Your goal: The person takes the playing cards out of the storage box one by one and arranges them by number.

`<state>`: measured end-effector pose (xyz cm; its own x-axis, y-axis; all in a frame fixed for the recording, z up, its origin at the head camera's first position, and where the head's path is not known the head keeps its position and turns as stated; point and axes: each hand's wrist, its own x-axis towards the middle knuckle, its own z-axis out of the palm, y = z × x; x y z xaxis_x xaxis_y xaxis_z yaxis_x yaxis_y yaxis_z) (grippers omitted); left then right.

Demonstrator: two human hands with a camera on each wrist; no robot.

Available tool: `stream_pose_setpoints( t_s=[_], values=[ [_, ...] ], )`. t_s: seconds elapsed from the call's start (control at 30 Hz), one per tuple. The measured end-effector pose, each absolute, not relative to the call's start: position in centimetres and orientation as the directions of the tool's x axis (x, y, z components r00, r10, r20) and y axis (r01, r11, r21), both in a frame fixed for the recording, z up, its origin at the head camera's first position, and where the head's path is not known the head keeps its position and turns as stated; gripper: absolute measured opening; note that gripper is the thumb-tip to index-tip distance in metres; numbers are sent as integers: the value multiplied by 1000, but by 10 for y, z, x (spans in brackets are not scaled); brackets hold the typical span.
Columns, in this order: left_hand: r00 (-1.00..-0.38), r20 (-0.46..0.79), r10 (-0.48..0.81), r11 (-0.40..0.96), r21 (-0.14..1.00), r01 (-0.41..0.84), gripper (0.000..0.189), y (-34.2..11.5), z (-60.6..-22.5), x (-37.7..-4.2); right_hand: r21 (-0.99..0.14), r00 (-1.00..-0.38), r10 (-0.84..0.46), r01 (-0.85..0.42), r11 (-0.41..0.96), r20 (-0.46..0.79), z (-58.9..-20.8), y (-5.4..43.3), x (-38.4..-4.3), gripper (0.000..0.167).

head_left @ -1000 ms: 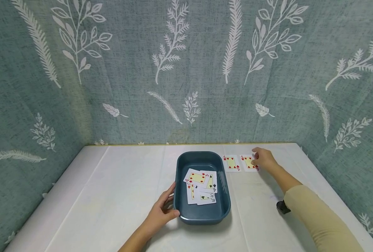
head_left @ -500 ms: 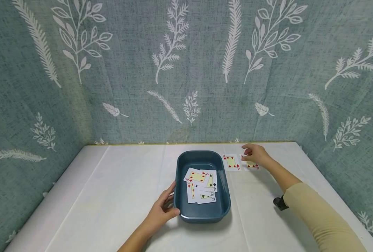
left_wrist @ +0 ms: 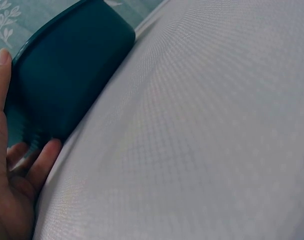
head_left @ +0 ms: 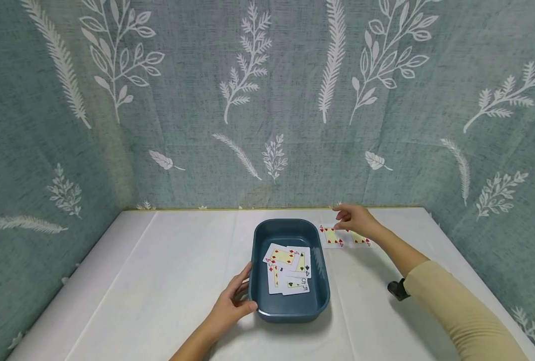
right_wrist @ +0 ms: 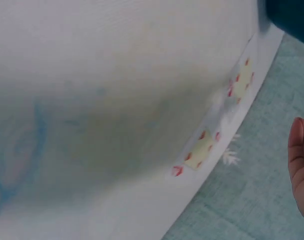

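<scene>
Several playing cards lie overlapping in a dark blue plastic tub (head_left: 290, 315), with a four of diamonds (head_left: 283, 256) on top. My left hand (head_left: 231, 301) holds the tub at its near left corner. In the left wrist view, the thumb lies at the rim and the fingertips touch low on the outer wall (left_wrist: 76, 65). Right of the tub, two red fours lie face up side by side: the left card (head_left: 331, 236) and the right card (head_left: 359, 238). Over them hovers my right hand (head_left: 357, 220), thumb and forefinger apart, no card visible between them; it partly covers both.
A white cloth covers the table (head_left: 168, 281). Patterned green fabric (head_left: 195, 125) rises behind it and at both sides. A small black object (head_left: 398, 290) shows by the right sleeve's cuff. The right cards lie near the table's back edge.
My right hand has moved left, from over the right card toward the left one. The left hand, the tub and the cards have stayed where they were.
</scene>
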<state>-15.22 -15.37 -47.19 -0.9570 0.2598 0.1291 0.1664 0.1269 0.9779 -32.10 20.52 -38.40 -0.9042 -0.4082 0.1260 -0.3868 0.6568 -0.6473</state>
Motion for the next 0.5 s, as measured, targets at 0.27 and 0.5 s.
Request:
stream_pose_setpoints(
  t_s=[0.27,0.5],
  values=[
    [-960,123,251,132,978,160,76,-153,-472,-152,-646,-861,-491,-451,616,132,-373,190,-312,53],
    [-955,134,265,113,979,169,76,-153,-474,-153,-652,-825,-549,-491,578,135,-367,176,-305,46]
  ],
)
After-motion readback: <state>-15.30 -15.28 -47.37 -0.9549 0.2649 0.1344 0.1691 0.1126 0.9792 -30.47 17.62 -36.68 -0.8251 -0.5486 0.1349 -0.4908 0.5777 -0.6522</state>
